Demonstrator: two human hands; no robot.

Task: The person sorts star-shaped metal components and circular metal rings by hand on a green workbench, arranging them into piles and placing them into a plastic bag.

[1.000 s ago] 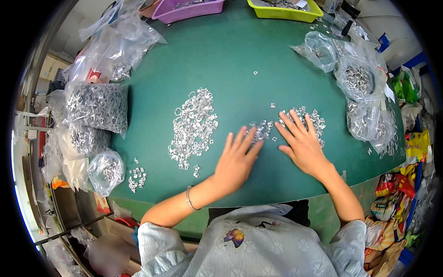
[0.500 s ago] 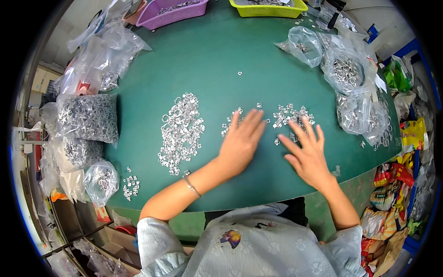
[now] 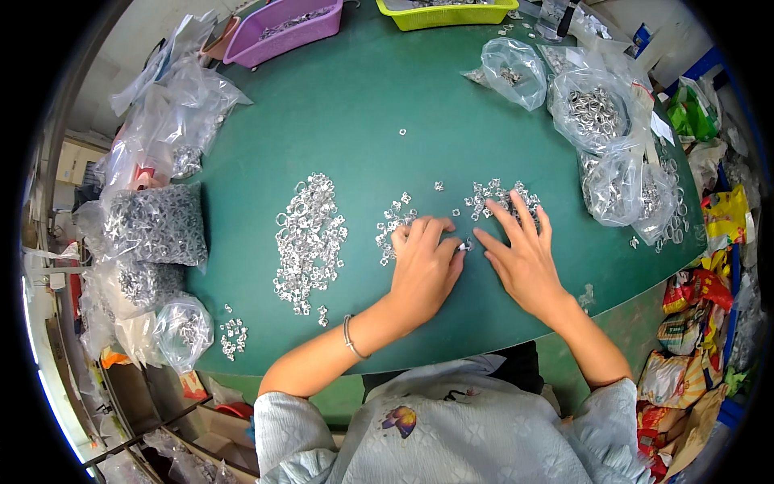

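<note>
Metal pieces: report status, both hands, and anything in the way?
Left hand curled, small piece beside its thumb. Right hand spread, reaching over right pile. Larger pile farther left; no obstruction seen.

Here's the green table (image 3: 363,105) filling the centre, pale wall (image 3: 89,89) rising at ten o'clock, a bright light strip (image 3: 56,405) glowing at eight, brown compartments (image 3: 216,438) sitting at seven, greenish floor (image 3: 633,329) peeking out at four!
</note>
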